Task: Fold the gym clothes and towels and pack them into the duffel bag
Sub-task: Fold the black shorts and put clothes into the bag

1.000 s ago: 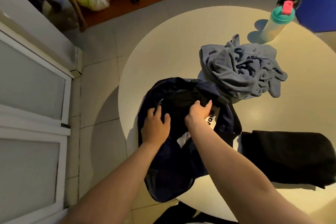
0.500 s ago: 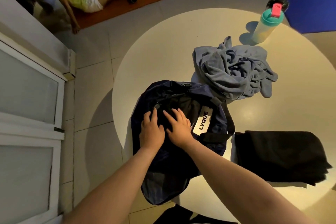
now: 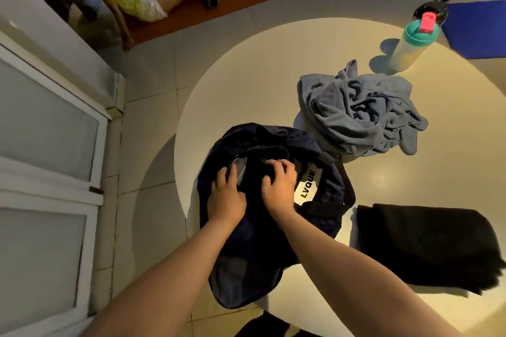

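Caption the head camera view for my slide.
Left hand steadies the navy duffel bag, right hand tucks dark fabric inside; grey towel and black cloth lie alongside.

**"LVQUE" on the duffel bag's label**

The word LVQUE is printed in bold black capitals on a white rectangular label (image 3: 308, 185), which is carried on the navy duffel bag (image 3: 331, 172), on the panel to the right of its opening. The bag is set on the table (image 3: 246, 90). The five letters are laid in a single line along the label's length. From the head view the line is tilted and is read upward, from the L at the lower end, near a dark strap (image 3: 320, 206), to the E at the upper end. The label is seen just beside the right grip (image 3: 279, 186), by whose curled fingers dark cloth (image 3: 257, 172) is held in the opening.
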### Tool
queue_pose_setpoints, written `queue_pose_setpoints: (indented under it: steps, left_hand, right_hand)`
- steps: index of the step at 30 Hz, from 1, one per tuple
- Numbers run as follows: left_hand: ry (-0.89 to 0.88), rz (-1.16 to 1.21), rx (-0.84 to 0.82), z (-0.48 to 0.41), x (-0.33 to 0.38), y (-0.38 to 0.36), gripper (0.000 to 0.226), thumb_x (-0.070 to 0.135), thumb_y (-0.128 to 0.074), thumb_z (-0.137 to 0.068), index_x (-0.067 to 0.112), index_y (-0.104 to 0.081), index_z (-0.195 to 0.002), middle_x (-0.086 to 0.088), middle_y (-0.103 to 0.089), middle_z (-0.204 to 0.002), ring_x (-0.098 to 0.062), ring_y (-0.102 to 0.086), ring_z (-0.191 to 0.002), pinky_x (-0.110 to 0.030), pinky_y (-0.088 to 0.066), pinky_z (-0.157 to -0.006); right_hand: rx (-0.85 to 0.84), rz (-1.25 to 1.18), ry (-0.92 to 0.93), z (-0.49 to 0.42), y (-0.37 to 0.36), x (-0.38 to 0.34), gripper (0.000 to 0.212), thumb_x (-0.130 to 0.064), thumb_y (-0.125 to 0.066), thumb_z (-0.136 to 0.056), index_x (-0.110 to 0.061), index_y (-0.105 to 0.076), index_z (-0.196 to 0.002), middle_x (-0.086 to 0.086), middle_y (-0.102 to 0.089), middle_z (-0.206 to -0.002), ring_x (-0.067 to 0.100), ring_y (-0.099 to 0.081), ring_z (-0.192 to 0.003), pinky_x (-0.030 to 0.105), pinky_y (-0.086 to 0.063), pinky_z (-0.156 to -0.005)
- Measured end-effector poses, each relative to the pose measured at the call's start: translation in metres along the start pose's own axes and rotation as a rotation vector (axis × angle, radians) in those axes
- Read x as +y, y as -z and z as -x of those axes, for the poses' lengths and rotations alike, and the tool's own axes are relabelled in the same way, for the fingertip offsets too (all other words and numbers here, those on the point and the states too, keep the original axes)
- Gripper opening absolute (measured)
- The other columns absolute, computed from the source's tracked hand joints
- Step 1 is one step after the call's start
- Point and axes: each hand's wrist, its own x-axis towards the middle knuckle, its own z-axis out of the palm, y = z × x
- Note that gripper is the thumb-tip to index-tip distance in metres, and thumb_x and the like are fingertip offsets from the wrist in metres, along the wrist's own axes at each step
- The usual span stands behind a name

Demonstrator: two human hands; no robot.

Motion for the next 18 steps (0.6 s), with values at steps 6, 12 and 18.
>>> queue_pose_setpoints:
  steps: [6,12,18]
  left_hand:
    - [0.029,-0.094,-0.035,0.003,0.009,-0.006,0.078,0.020,-0.053,-0.097,0.025,-0.008,-0.160,-0.003,-0.006,-0.166,-0.032,-0.025,-0.144,-0.047,-0.033,-0.115]
    - [0.037,-0.072,-0.029,-0.007,0.016,-0.007,0.073,0.024,-0.054,-0.098,0.023,-0.016,-0.159,-0.006,-0.014,-0.163,-0.032,-0.027,-0.144,-0.047,-0.025,-0.118]
    - [-0.335,-0.212,0.247,-0.011,0.033,-0.012,0.065,0.016,-0.057,-0.087,0.022,-0.042,-0.150,-0.007,-0.028,-0.161,-0.029,-0.024,-0.148,-0.054,-0.002,-0.123]
  right_hand:
    - [-0.304,0.210,-0.003,-0.002,-0.014,0.018,0.054,-0.018,-0.051,-0.100,-0.026,-0.039,-0.152,0.004,-0.033,-0.154,0.027,-0.029,-0.142,0.044,-0.024,-0.120]
    - [-0.516,-0.199,-0.246,-0.012,-0.012,-0.015,0.057,-0.018,-0.042,-0.107,-0.023,-0.020,-0.159,-0.002,-0.009,-0.165,0.023,-0.019,-0.151,0.028,-0.031,-0.113]
    - [0.030,0.369,-0.160,-0.002,0.044,0.025,0.039,-0.025,-0.055,-0.095,-0.028,-0.059,-0.134,0.008,-0.044,-0.141,0.031,-0.038,-0.131,0.039,-0.033,-0.109]
